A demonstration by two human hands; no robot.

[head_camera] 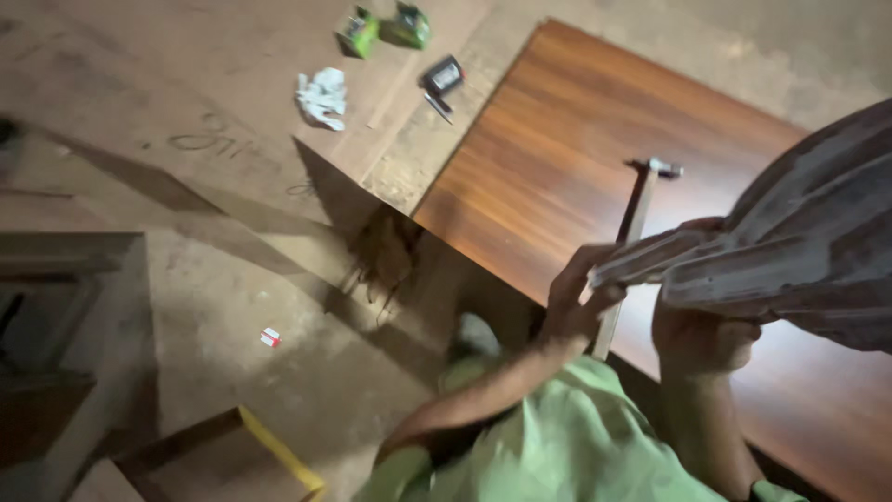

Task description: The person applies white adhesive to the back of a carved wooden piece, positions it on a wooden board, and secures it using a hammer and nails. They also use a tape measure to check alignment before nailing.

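Left hand [578, 302] and right hand [701, 330] both clamped on grey cloth [790, 251]; hammer [635, 223] held upright alongside, over brown board [557, 139].

Two green boxes [383, 28], one hammer [637, 223]

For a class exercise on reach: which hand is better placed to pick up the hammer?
Probably the left hand: it sits right beside the hammer handle on the wooden board. The right hand is farther off. Both grip the striped cloth.
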